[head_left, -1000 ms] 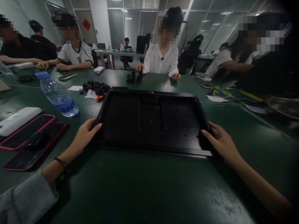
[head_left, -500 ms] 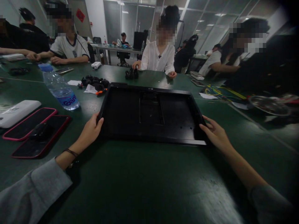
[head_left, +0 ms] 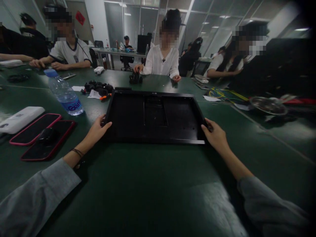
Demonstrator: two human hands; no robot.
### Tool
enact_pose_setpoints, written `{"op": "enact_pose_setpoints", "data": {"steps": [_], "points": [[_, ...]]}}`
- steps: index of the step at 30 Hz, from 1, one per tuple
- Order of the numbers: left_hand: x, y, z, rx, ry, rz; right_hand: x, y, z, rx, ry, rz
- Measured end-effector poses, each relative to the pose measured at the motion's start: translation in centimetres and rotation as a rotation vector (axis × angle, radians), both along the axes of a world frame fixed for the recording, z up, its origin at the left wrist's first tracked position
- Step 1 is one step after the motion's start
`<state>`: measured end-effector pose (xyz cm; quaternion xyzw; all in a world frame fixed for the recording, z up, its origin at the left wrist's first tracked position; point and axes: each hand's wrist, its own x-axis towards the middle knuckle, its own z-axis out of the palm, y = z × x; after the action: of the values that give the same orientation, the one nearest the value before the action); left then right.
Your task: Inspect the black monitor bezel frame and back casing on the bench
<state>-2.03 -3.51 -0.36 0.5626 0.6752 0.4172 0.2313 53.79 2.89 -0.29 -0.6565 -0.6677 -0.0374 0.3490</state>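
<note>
A black, shallow rectangular monitor back cover (head_left: 128,115) with a raised rim and a recessed panel in its middle is in front of me, its hollow side facing up and toward me. My left hand (head_left: 97,131) is closed on its left edge, thumb over the near-left rim. My right hand (head_left: 216,135) grips the right edge the same way, thumb on top and fingers partly hidden behind it. Whether the cover's underside rests fully on the green table (head_left: 148,191), I cannot tell.
Left are a water bottle (head_left: 65,93), a white device (head_left: 23,118) and red-edged phones (head_left: 37,128) with a black item (head_left: 46,135) on one. Beyond lie black gear (head_left: 96,87) and paper. A metal dish (head_left: 268,105) and cables (head_left: 217,93) are right. Co-workers sit around.
The view has shifted slightly, so the cover's right end and the scene's right side appear farther left. Both hands keep their hold on the cover. The co-worker opposite has a hand over the black item.
</note>
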Motion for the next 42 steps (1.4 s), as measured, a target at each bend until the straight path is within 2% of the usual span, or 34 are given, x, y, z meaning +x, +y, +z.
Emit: {"op": "enact_pose_setpoints", "data": {"steps": [2,4,5,8,10,12,14,16,19,42], "points": [[0.4,0.0,0.9,0.046,0.068,0.095,-1.0,-0.5,0.9,0.043,-0.041,-0.069],[1.8,-0.3,2.1,0.176,0.304,0.198,-3.1,-1.2,2.1,0.140,-0.064,-0.183],[2.8,-0.5,2.7,0.241,0.421,0.217,-4.5,-1.7,2.7,0.170,-0.080,-0.188],[6.9,-1.0,4.2,0.347,0.625,0.100,-9.9,-3.1,3.9,0.201,-0.151,-0.086],[9.6,-0.8,4.5,0.360,0.701,-0.014,-13.3,-3.8,3.9,0.164,-0.208,0.009],[11.4,-0.2,4.1,0.333,0.751,-0.126,-15.8,-4.3,3.3,0.044,-0.272,0.134],[12.3,0.5,3.4,0.239,0.791,-0.242,-16.9,-4.3,2.6,-0.121,-0.327,0.286],[12.3,1.0,2.8,0.141,0.813,-0.325,-17.0,-4.2,2.2,-0.201,-0.343,0.338],[11.9,1.2,2.3,0.107,0.827,-0.350,-16.6,-3.9,2.1,-0.205,-0.327,0.344],[12.0,0.9,2.9,0.080,0.829,-0.365,-16.4,-3.8,1.7,-0.153,-0.293,0.356]]}}
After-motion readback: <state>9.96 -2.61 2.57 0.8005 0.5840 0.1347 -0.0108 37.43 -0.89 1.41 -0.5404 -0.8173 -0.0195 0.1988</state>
